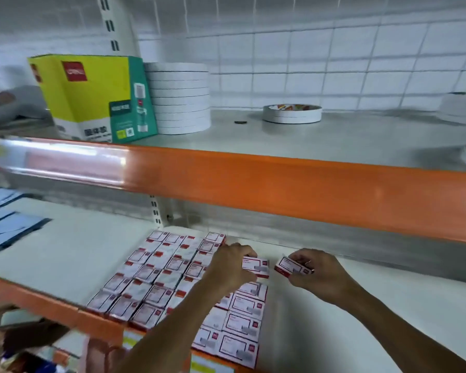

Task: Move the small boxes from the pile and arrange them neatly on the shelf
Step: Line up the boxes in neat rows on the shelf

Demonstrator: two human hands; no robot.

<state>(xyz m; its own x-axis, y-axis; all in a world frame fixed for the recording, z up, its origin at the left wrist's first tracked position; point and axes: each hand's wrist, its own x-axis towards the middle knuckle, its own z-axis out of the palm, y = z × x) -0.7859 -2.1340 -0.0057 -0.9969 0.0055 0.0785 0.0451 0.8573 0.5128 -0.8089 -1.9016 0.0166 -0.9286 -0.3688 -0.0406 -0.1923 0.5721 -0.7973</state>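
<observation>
The step in hand is placement: each hand carries one small red-and-white box above the lower shelf [361,305], at the right edge of the box grid [172,275] already laid out there. The grid lies flat in rows, reaching from the shelf's orange front lip toward the rear wall. Its rightmost column appears incomplete in its rear part, where the hands now work. The source pile is not in view.

The left hand [230,266] reaches in from the lower centre, forearm crossing over the front rows of the grid. Its fingers are curled round the left box [256,266], which sits label-up, just above or on the boxes beneath; contact cannot be confirmed.

The right hand [319,273] comes in from the lower right. Its fingertips pinch the right box [293,267] by its edges. This box is tilted, its left end lower, and hangs clear over bare shelf. The two boxes are close but apart.

The next move calls for setting each box down flat, label up, edges flush with its neighbours, in the open positions of the right column. The tilted box needs levelling first. A careless push could shift the aligned rows.

The upper shelf [334,141] holds a yellow-green carton [92,98] and a stack of white tape rolls [179,98].
</observation>
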